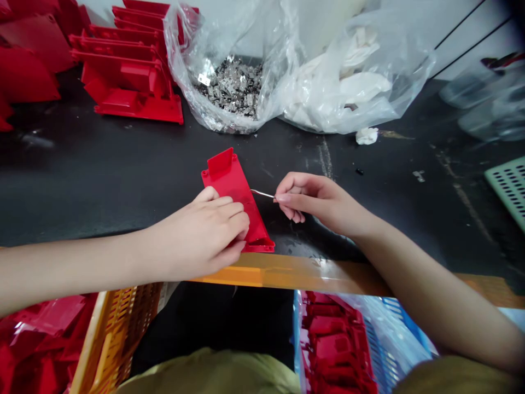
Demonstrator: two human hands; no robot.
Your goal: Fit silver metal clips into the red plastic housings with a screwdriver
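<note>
A red plastic panel with a raised flap at its far end lies on the black bench near the front edge. My left hand rests over its left side, fingers curled and gripping it. On the other side, my right hand pinches a thin silvery metal tool between thumb and index finger. The tool's bent tip reaches the right edge of the panel; whether it touches cannot be made out. The fingertips of my left hand are partly hidden.
Red panels stand stacked at the back left. Beyond the work are a plastic bag of small metal plates and another bag with white pieces. Below the bench edge sit an orange crate and a blue crate holding red parts.
</note>
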